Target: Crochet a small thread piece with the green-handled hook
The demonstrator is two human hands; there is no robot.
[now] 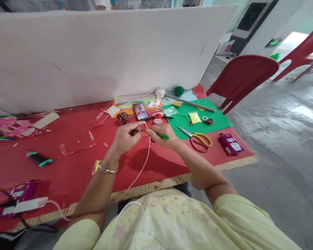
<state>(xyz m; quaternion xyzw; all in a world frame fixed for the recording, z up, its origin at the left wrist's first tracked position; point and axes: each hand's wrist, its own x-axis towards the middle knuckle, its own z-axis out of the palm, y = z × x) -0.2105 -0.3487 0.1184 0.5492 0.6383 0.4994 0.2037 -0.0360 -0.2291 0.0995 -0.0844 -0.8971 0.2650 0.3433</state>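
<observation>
My right hand (163, 133) is closed around a green-handled crochet hook (163, 136), whose thin tip points toward my left fingers. My left hand (126, 139) is pinched shut just left of it. A small dark bit shows at its fingertips, too small to name. Both hands are close together above the red table covering (78, 173). A pale pink cable (146, 156) runs between them toward the table's front edge. Behind the hands are a ball of dark multicoloured yarn (122, 118), a phone (140, 111) and a red thread spool (158, 119).
Scissors (199, 140) lie right of my hands, beside a green sheet (214, 121) and a purple box (231, 144). On the left are a black-and-teal cutter (38, 159) and a white power bank (30, 205) with cables. A white board (99, 52) stands behind.
</observation>
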